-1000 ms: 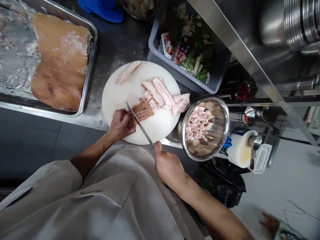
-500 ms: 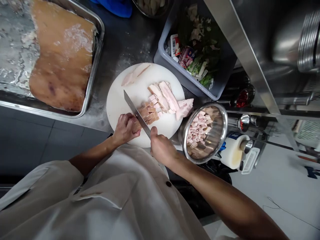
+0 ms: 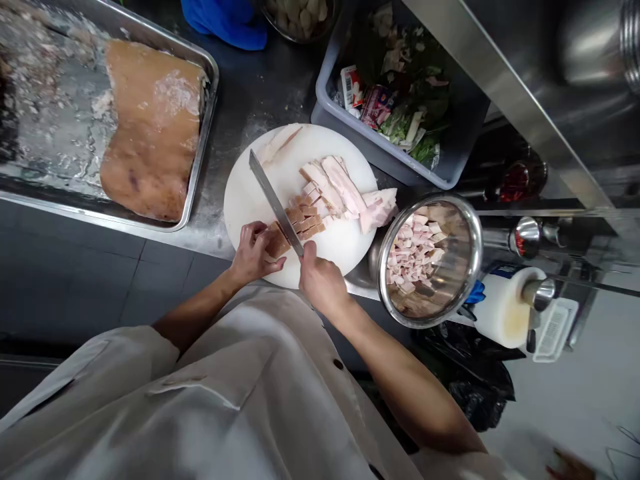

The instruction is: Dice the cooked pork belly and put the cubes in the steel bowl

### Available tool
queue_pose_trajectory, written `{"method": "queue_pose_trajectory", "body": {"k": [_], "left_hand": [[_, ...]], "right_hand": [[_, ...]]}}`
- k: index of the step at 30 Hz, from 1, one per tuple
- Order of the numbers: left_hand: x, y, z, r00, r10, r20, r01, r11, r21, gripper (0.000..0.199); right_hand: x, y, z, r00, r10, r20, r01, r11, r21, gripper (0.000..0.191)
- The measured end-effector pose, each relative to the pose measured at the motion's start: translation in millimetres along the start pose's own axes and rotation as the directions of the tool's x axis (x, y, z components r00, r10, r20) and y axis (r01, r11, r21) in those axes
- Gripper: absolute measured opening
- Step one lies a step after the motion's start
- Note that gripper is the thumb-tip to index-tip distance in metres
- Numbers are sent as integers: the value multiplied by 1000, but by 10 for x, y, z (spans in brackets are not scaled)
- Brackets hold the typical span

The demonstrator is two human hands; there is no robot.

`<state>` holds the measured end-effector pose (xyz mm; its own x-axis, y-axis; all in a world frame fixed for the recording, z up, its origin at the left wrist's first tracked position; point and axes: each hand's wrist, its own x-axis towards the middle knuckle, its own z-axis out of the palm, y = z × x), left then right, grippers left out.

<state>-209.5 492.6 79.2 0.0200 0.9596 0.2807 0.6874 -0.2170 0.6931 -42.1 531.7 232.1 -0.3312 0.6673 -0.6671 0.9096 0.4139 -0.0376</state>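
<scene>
A round white cutting board (image 3: 345, 250) holds strips and small cubes of pale meat with brown skin. In my right hand (image 3: 323, 277) is the handle of a long knife (image 3: 273, 200), its blade lying slanted across the skin-on meat. My left hand (image 3: 254, 253) grips the uncut end of the brown-skinned meat (image 3: 277, 241), left of the blade. Cut cubes (image 3: 306, 220) sit right of the blade. Thick meat strips (image 3: 340, 183) rest on the upper right of the board, and a thin slice (image 3: 281, 141) near its top edge.
A steel bowl (image 3: 473, 267) of diced meat stands right of the board. At the left, a metal tray (image 3: 197, 160) bears a large skin-on slab (image 3: 150, 133). Behind is a grey bin (image 3: 380, 143) of scraps, with a blue cloth (image 3: 225, 23) and a small bowl (image 3: 297, 17) farther left.
The view has shifted, so the tray and bowl appear farther right. My left hand's fingers have loosened a little on the meat, and the thumb now sticks out. The knife still lies across the meat.
</scene>
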Motion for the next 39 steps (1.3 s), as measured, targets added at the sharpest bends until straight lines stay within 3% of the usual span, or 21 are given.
{"method": "queue_pose_trajectory", "body": {"k": [6,11,16,25,28,34,39], "left_hand": [[-39,-80,1,999,25,-43,-24,1000,17,50],[7,-62,11,989,114,-99,-112,993,28,44],[16,-53,14,984,131,-118,-130,991,15,43],[-19,-27,47,994,42,-100,-42,999,5,38],[-22,-31,53,989,48,-137,-54,998,-39,38],[49,-113,38,990,-86,-110,87,996,-1,35],[154,-179,-14,986,-92,-140,95,995,12,30]], "right_hand": [[-703,95,-50,988,-12,153,24,997,-80,31],[-806,59,-52,966,28,257,-2,995,-100,31],[-684,13,-197,963,32,266,-6,995,-98,33],[-214,-197,-447,962,7,272,17,996,-84,28],[-69,-232,-383,970,-10,244,30,997,-77,29],[225,-258,-141,983,-42,179,55,996,-66,35],[486,-334,16,999,-47,22,48,997,-65,43]]}}
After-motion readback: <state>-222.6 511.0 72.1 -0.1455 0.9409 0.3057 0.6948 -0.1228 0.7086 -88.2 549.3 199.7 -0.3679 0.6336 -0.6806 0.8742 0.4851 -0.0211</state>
